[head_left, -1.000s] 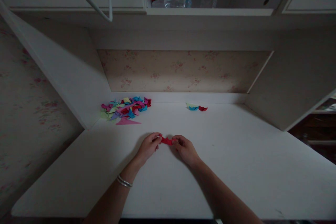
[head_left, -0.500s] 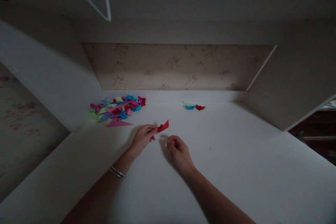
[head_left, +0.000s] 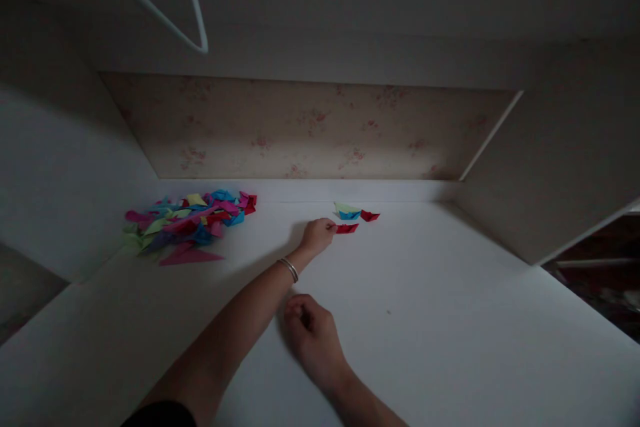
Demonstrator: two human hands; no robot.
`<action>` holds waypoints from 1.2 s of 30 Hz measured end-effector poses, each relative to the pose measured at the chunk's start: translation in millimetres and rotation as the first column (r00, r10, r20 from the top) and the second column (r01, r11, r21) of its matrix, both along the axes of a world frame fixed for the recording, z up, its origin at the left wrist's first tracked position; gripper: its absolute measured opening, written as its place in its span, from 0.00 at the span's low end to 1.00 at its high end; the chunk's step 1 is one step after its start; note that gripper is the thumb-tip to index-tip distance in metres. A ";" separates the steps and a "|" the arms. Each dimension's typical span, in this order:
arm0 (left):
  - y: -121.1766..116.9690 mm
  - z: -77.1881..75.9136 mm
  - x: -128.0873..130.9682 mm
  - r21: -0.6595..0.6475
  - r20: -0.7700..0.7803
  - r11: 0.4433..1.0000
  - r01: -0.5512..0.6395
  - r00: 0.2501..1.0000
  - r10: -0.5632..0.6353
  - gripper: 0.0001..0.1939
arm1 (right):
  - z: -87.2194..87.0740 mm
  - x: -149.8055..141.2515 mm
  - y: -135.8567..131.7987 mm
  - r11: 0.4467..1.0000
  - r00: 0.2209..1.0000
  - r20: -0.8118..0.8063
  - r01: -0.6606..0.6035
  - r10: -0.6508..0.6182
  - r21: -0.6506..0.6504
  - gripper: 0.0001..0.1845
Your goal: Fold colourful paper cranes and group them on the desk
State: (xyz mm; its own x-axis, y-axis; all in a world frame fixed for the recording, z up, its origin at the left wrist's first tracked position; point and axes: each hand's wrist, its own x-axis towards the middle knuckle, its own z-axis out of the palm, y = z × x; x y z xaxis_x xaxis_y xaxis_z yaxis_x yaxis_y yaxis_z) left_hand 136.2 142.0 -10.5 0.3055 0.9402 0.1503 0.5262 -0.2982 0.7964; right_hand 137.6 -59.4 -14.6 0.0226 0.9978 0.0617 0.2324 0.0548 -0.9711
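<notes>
My left hand (head_left: 319,235) reaches across the white table, pinching one end of a red paper boat (head_left: 347,229). Just behind that boat stand a blue paper boat (head_left: 349,215), a smaller red paper boat (head_left: 370,216) and a pale green paper boat (head_left: 345,207), close beside one another. My right hand (head_left: 313,337) rests nearer the front, beside my left forearm, its fingers curled in with nothing visible between them. At the far left lies a heap of folded coloured papers (head_left: 193,220), with a pink folded piece (head_left: 190,255) in front.
A white table (head_left: 450,320) spreads below, bounded by a side panel (head_left: 545,147) at right and a flowered back wall (head_left: 280,133). Overhead at left hangs a white bent rod (head_left: 150,10). A small dark speck (head_left: 389,312) marks the tabletop.
My right hand has let go of the red paper boat and drawn back toward me. My left hand has carried it forward and right to the other boats. The view has tilted down.
</notes>
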 end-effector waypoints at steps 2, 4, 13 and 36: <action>7.0 -0.2 11.2 0.020 -0.018 1.000 0.002 1.000 -0.002 0.12 | 1.2 -0.3 1.2 1.000 1.000 0.026 -0.005 0.005 0.006 0.09; 13.1 -0.1 19.4 0.038 -0.037 0.999 0.004 0.999 -0.002 0.12 | 2.1 -0.3 2.5 1.000 0.999 0.042 0.000 0.000 0.011 0.09; 21.7 -3.5 30.7 0.065 -0.093 0.998 0.003 0.996 0.003 0.10 | -0.2 -1.3 6.9 0.999 0.997 0.069 0.033 -0.034 0.006 0.07; -103.0 -0.7 -97.5 -0.258 0.344 0.965 0.042 0.938 0.051 0.10 | 0.8 -0.1 3.9 0.997 0.991 0.129 -0.031 0.022 0.074 0.08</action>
State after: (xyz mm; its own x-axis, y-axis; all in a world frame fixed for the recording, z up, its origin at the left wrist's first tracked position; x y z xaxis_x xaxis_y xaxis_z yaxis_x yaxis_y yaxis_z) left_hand 38.7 39.0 -11.3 0.2736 0.9618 -0.0013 0.2059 -0.0572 0.9769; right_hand 137.5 -55.5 -13.8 -0.0165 0.9904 0.1373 0.3516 0.1343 -0.9264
